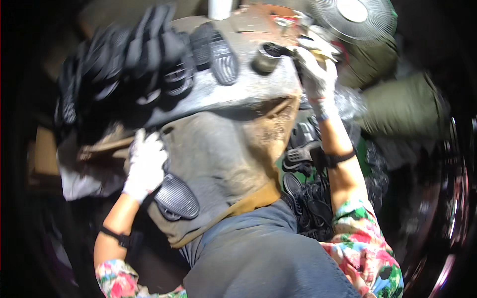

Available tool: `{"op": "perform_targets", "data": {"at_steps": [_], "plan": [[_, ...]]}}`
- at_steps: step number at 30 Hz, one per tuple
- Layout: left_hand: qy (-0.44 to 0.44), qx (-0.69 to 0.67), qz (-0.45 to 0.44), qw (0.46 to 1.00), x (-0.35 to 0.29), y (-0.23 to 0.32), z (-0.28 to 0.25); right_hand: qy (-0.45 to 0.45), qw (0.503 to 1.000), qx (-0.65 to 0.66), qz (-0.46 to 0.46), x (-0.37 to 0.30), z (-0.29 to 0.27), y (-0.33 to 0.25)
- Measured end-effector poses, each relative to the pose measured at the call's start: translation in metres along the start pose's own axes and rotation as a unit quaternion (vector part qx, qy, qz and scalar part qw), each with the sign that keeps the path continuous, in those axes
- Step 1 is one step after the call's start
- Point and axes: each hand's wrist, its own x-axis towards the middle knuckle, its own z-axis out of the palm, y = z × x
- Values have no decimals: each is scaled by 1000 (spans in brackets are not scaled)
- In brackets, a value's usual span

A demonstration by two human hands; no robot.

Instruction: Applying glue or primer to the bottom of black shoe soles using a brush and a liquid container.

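Observation:
My left hand, in a white glove, is closed around a black shoe. The shoe's ribbed sole faces up, and its rounded end rests over the cloth on my lap. At the far right of the bench, my gloved right hand is closed on the handle end of a dark brush. The brush's dark head is at the mouth of a small metal can; its tip inside cannot be made out.
Several black shoes stand crowded at the left of the worn bench. Another lies sole up near the can. A fan and green sacks are at the right. More shoes lie below my right arm.

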Motion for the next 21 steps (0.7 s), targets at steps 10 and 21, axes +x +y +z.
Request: {"op": "perform_targets", "data": {"at_steps": [10,21], "plan": [[220,-552,-136,793,8,19,-71,-195,961,-198,20,27,61,95],[178,-956,6,235,80,79,29,-82,961,-260,-51,20,47,127]]}}
